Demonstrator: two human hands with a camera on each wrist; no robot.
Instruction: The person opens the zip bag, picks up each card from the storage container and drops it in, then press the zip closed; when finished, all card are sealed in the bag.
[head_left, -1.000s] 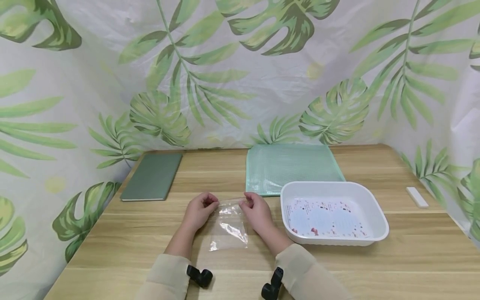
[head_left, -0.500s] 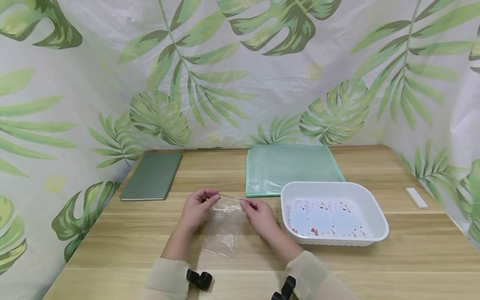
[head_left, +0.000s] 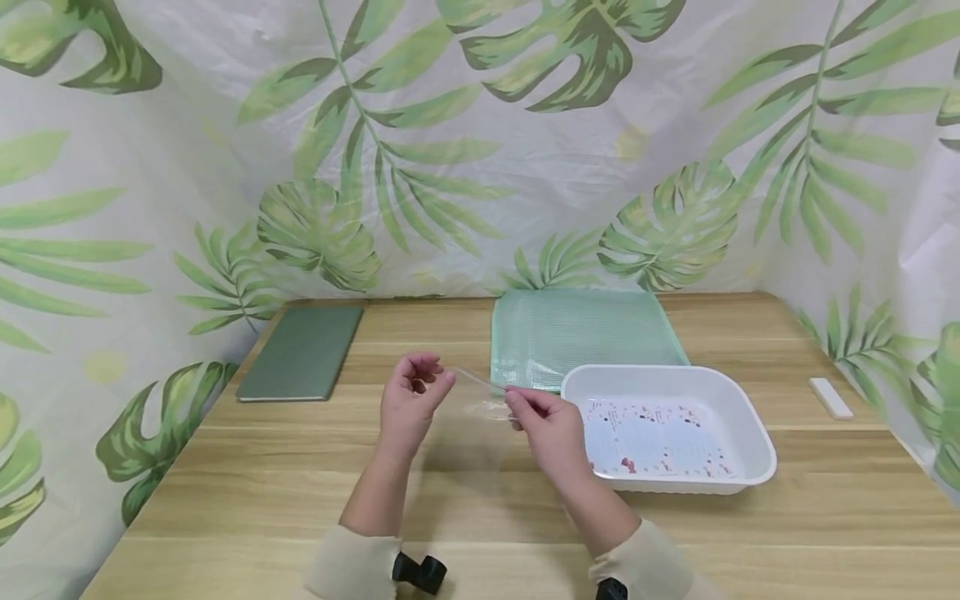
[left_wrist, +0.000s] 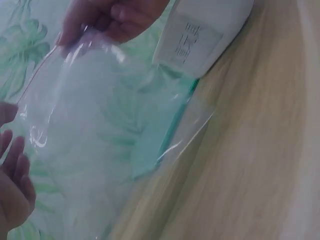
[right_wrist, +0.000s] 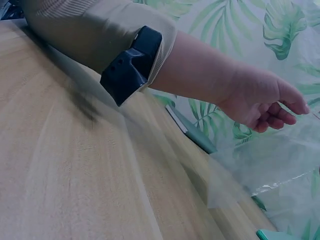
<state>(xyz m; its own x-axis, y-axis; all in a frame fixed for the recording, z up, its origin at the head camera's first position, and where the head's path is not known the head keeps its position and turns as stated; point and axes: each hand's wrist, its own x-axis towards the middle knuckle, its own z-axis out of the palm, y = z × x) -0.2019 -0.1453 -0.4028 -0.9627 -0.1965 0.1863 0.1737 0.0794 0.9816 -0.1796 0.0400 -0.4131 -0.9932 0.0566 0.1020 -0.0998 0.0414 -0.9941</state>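
Note:
A clear plastic zip bag hangs between my hands, raised off the wooden table, its opening edge a thin line sloping down to the right. My left hand pinches one end of that edge between thumb and fingers; my right hand pinches the other end, lower down. Through the left wrist view the bag looks see-through and shows nothing inside. The same left hand appears in the right wrist view, thumb and finger at the bag's corner.
To the right stands a white plastic tray with a printed sheet in its base. A green mesh zip pouch lies behind it. A dark green notebook is at the left, a small white block at the far right.
Both hands have lifted the bag from near the table. The left hand has risen; the right has moved rightward, and the bag's top edge has gone from nearly level to sloping.

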